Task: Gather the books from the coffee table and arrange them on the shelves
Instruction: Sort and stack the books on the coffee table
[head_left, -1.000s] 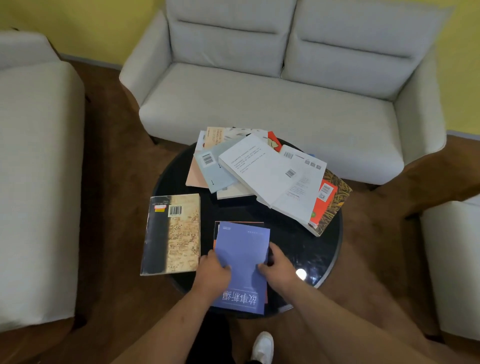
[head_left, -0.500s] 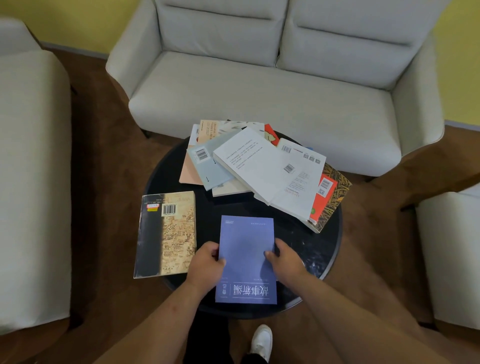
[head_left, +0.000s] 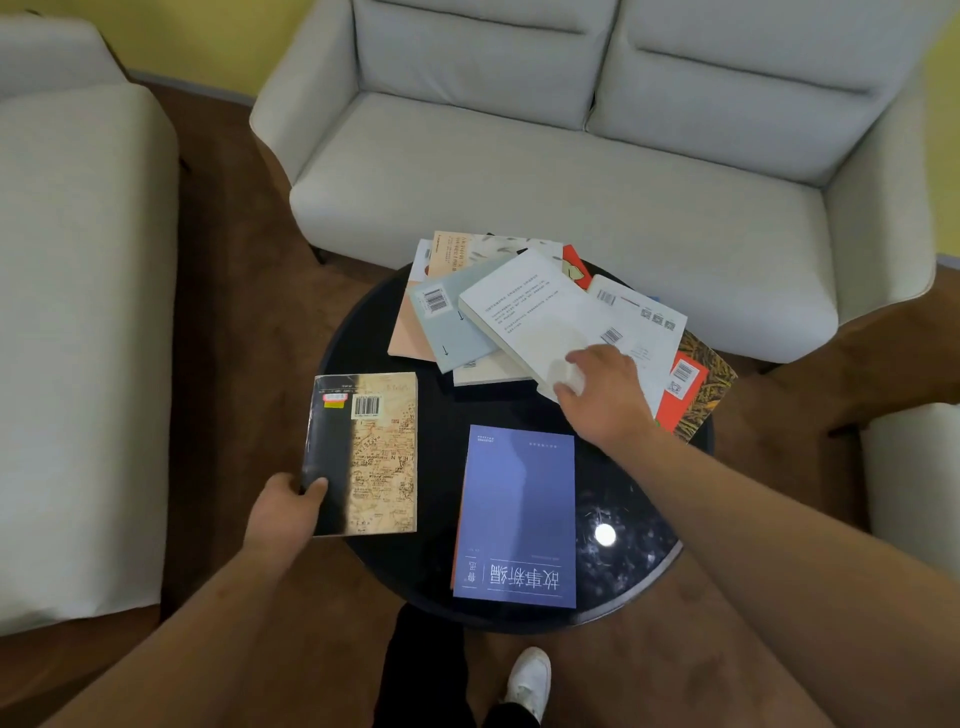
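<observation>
Books (head_left: 550, 322) at table's (head_left: 623, 519) far edge, bare middle.

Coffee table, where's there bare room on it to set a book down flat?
Bare black top shows right of the blue book, out to the coffee table rim, and in a narrower strip between the blue book and the map-cover book. The far half is crowded: the fanned book pile covers it, with the right hand on top.

A pale grey fabric two-seat sofa (head_left: 571, 171) stands against the yellow wall (head_left: 208, 31). A matching cream upholstered seat (head_left: 78, 312) sits left, another (head_left: 914, 478) right, on brown wooden floor (head_left: 234, 312).
</observation>
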